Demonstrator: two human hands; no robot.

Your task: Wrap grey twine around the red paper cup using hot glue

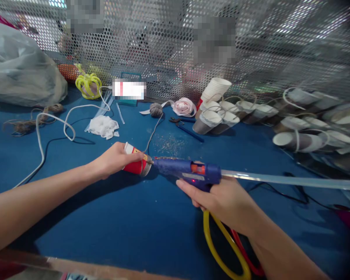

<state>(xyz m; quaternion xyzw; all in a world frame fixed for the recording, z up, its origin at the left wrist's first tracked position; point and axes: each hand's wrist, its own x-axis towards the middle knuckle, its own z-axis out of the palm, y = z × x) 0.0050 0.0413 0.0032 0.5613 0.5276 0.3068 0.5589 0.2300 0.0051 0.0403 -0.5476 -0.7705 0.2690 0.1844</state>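
Note:
My left hand (pixel 116 159) is closed around a red and white paper cup (pixel 134 167) that lies tilted on its side, its grey-wrapped end toward the right. Grey yarn runs from that end up to a small ball of grey yarn (pixel 156 110). In my right hand (pixel 221 198) is a blue hot glue gun (pixel 177 169), its red light on and a long clear glue stick (pixel 280 179) sticking out the back. The nozzle meets the cup near its grey end, close to my left thumb. Yellow-handled scissors (pixel 208 237) lie below my right wrist, partly hidden.
Blue-handled pliers (pixel 189 130), a pink ribbon roll (pixel 184 106) and several wrapped cups with handles (pixel 207 120) stand behind. White scraps (pixel 103 127), a white cord (pixel 39 136) and a plastic bag (pixel 20 66) are at left. A perforated metal screen (pixel 163 46) closes the back.

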